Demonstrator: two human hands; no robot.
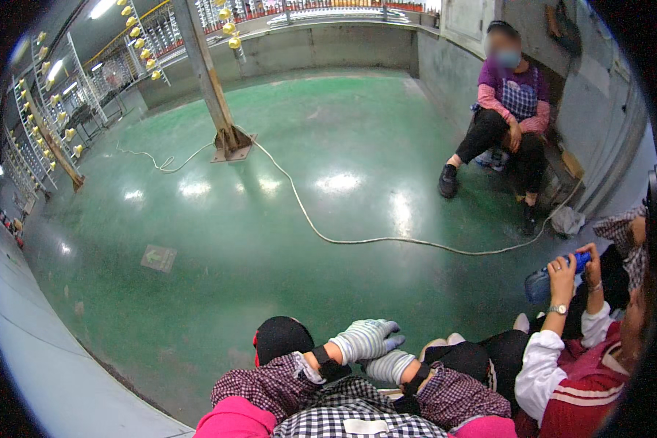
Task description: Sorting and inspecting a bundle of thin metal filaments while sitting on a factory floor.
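My left hand (pixel 365 341), in a grey-and-white striped knit glove, lies over my lap with its fingers stretched to the right and slightly apart. Below it, partly covered, is my right hand (pixel 388 366) in a matching glove; its fingers are mostly hidden. Neither hand shows an object in it. Black straps with small dark modules circle both wrists. Checked oversleeves (pixel 259 381) cover my forearms, and a black-and-white checked apron (pixel 336 412) covers my lap. A rounded black thing with a red edge (pixel 283 339) is beside my left wrist.
At right, a person (pixel 577 365) in a red vest holds a blue bottle (pixel 540 285). Another person (pixel 515 102) sits by the far-right wall. A pale cable (pixel 328 237) crosses the green floor past a steel post (pixel 210 80). Racks with yellow parts (pixel 142 44) hang far left.
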